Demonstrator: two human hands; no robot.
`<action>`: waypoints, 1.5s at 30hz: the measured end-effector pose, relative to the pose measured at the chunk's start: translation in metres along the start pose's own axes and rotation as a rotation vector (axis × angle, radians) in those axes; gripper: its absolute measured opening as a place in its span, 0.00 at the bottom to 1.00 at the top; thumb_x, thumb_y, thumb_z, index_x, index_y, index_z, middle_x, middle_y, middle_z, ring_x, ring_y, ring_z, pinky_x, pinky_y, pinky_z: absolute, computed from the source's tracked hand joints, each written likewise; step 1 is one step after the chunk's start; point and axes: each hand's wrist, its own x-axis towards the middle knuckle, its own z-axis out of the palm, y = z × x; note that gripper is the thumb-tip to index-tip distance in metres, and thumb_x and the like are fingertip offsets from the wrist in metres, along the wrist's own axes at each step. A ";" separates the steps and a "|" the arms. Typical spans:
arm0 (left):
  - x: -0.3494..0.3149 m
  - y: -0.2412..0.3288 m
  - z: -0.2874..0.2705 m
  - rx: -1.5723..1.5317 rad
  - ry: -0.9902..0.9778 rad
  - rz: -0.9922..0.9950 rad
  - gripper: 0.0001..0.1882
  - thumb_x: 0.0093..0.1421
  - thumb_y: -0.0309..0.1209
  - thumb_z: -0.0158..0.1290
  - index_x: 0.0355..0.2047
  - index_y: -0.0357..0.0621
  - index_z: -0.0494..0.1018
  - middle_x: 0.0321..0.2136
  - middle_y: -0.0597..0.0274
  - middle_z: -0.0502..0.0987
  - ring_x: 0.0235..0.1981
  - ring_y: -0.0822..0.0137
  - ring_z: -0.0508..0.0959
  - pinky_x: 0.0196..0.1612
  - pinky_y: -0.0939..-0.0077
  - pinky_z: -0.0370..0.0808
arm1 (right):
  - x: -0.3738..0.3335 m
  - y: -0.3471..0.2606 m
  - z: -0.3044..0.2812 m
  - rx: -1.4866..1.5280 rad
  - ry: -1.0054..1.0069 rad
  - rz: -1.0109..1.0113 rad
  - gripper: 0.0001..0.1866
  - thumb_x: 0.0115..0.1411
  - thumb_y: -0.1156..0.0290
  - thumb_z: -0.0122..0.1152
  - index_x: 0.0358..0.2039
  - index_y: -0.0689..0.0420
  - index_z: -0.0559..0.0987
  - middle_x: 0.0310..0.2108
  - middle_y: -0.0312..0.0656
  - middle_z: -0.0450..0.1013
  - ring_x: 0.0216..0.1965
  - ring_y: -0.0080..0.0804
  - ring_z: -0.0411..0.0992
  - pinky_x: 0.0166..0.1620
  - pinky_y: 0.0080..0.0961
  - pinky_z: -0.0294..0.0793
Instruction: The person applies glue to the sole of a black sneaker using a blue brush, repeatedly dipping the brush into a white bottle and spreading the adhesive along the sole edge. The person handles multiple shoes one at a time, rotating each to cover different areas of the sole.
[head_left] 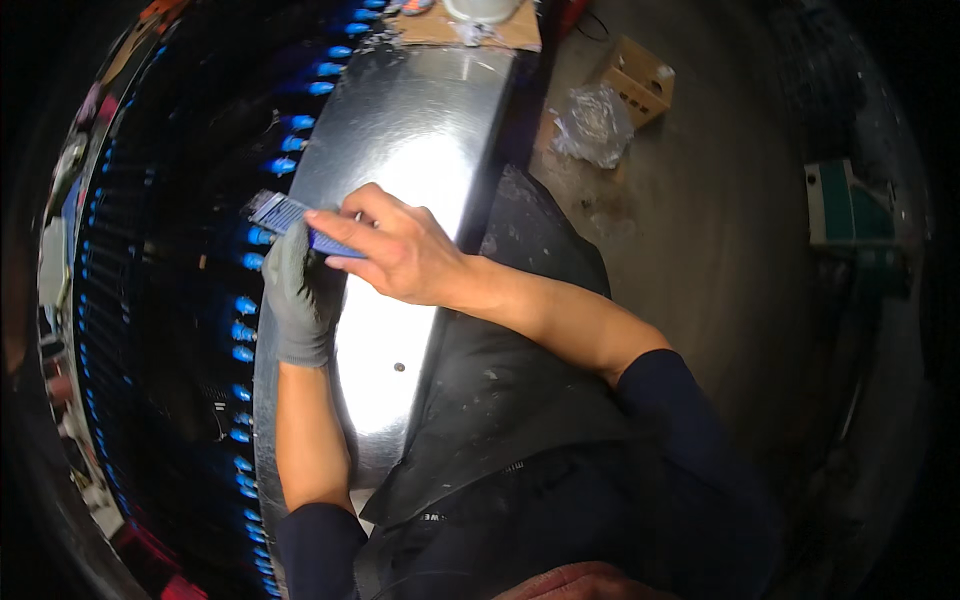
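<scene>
A flat blue strip (281,213), pale and finely ribbed toward its far left end, lies slantwise between my hands. I cannot tell its exact kind. My right hand (408,250) is bare and closed on the near right end of the strip, with the index finger stretched along it. My left hand (298,300), in a grey glove, is closed about the strip from below, its thumb pressed up against it. Part of the strip is hidden behind my fingers. Both hands are over the left edge of a shiny metal ledge (410,110).
Blue fittings (243,332) line the ledge's left edge, beside a dark machine bed. Cardboard (515,28) with a white container (482,8) lies at the ledge's far end. On the floor at right are a cardboard box (640,80), clear plastic wrap (592,125) and a green-and-white machine (850,205).
</scene>
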 end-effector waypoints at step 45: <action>0.156 -0.141 -0.063 1.260 -0.301 -0.572 0.22 0.72 0.47 0.48 0.57 0.48 0.76 0.50 0.53 0.81 0.54 0.56 0.79 0.58 0.57 0.75 | 0.051 0.188 -0.080 0.744 0.482 0.724 0.24 0.71 0.58 0.62 0.21 0.61 0.79 0.15 0.35 0.73 0.15 0.17 0.66 0.19 0.16 0.62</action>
